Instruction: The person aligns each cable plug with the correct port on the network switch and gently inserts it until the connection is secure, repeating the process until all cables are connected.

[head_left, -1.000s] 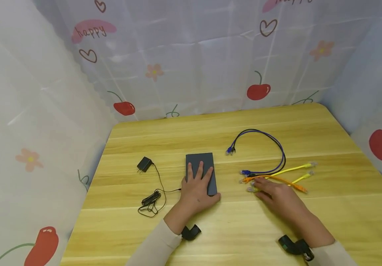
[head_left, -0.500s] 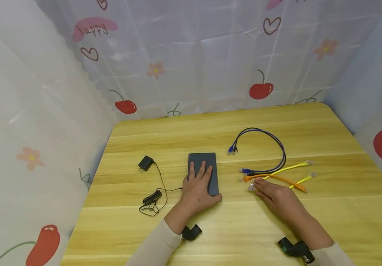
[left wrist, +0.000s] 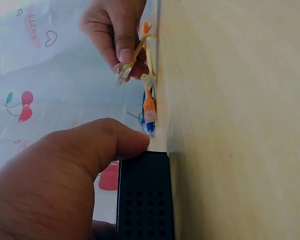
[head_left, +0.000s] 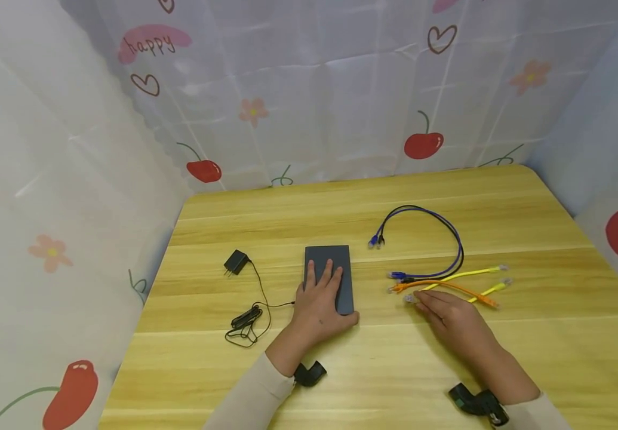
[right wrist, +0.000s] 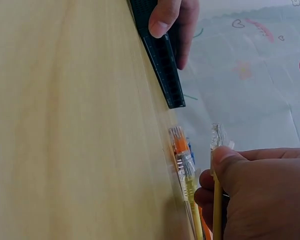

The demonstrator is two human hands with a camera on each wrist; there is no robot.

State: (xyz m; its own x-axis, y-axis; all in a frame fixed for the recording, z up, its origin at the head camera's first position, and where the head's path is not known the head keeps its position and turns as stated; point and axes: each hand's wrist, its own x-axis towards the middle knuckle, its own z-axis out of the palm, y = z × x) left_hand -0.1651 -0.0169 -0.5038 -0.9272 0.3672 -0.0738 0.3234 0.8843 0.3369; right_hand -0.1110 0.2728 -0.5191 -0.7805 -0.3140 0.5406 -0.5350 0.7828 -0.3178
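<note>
My left hand (head_left: 319, 307) lies over a dark grey network switch (head_left: 344, 292), fingers spread along its top. The left thumb is at the side with the row of ports, seen in the right wrist view. My right hand (head_left: 456, 319) pinches a yellow Ethernet cable (right wrist: 217, 210) just behind its clear plug (right wrist: 217, 134), between thumb and fingers. In the right wrist view that plug stands apart from the tabletop. Another yellow cable (head_left: 494, 289) and an orange cable (head_left: 448, 285) lie beside and under the right hand.
A blue cable (head_left: 458, 254) and a black cable (head_left: 462, 255) curve together behind the orange one. Left of the switch are a black power adapter (head_left: 236, 262) and its bundled cord (head_left: 245, 318), whose thin lead runs to the switch. Patterned curtains (head_left: 335, 119) border the wooden table (head_left: 266, 224).
The right hand has drawn one yellow cable's plug up from beside the other plug, and that cable's far end has shifted. The left hand keeps its place on the switch.
</note>
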